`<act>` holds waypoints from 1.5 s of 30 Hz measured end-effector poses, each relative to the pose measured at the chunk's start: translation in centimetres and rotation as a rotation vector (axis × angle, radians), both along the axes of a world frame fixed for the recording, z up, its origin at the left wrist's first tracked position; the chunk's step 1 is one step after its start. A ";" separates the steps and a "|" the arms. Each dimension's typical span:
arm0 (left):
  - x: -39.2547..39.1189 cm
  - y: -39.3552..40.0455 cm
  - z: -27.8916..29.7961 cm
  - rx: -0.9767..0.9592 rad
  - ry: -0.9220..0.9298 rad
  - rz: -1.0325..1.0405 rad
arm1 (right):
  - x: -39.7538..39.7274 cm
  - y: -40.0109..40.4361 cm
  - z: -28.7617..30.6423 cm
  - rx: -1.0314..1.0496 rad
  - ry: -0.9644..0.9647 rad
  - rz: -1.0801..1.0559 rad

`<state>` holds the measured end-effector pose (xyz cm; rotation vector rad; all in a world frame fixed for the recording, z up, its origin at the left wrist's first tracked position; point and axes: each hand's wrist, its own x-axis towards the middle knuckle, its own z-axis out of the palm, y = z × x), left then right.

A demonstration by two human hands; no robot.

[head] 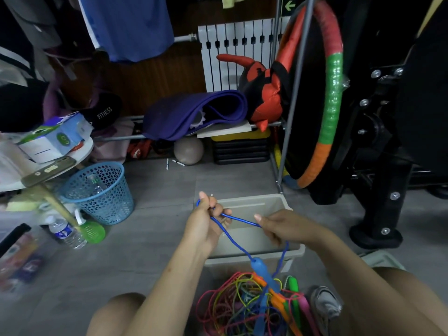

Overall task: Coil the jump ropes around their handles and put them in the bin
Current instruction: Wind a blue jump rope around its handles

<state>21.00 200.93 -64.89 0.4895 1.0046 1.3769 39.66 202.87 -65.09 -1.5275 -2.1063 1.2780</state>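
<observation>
Above the bin (252, 238), both hands, left (206, 221) and right (283, 229), grip closed on the blue rope (242, 220), handle (263, 272) at 6 o'clock; coiling begun, next reach the handle.

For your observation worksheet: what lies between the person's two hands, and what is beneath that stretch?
In the head view, a taut length of blue rope runs from the left hand to the right hand, above the open beige bin.
</observation>
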 end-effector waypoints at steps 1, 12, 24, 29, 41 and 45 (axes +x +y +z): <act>-0.3 0.1 0.1 0.006 -0.017 0.021 | 0.3 0.0 0.2 -0.025 -0.069 0.042; 0.1 -1.3 -1.0 0.122 0.939 -0.342 | -0.2 0.4 0.0 0.429 0.188 -0.118; -0.4 -0.4 -1.1 -0.015 0.625 -0.053 | 0.8 0.1 0.1 0.062 -0.132 0.029; -0.7 -0.4 -1.1 -0.024 0.247 -0.057 | 1.4 0.4 -0.2 -0.024 -0.159 0.009; 1.6 -1.3 -2.0 0.059 0.732 -0.279 | -0.6 0.3 -0.2 0.443 0.291 -0.208; 1.4 -0.9 -1.9 0.108 0.809 -0.339 | -1.0 0.2 -0.5 0.432 0.318 -0.271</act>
